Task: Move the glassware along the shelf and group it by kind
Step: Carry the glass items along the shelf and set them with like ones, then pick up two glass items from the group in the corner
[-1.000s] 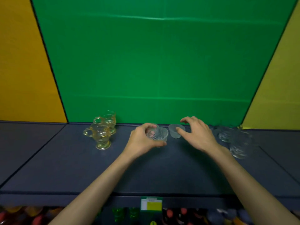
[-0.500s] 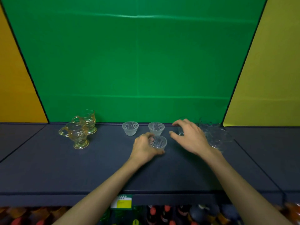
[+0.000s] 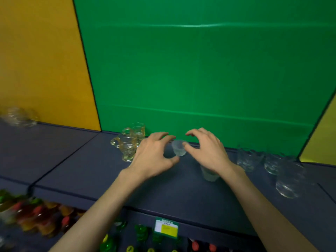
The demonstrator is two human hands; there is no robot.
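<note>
Both hands, left [image 3: 152, 157] and right [image 3: 207, 151], hovered with fingers spread and empty around a small ribbed glass cup [image 3: 179, 148] standing between their fingertips on the shelf [image 3: 76, 170]; light, slippery and breakable, it seemed best pinched low on its sides.

Glassware on shelf [image 3: 91, 170] — amber mugs [image 3: 129, 144], small cups [image 3: 179, 147], clear mugs [image 3: 249, 159]

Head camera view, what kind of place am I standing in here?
Probably a shop display, maybe a mock-up: a price tag on the shelf edge, amber mugs and clear glasses on it, bottles below, plain coloured panels behind.
</note>
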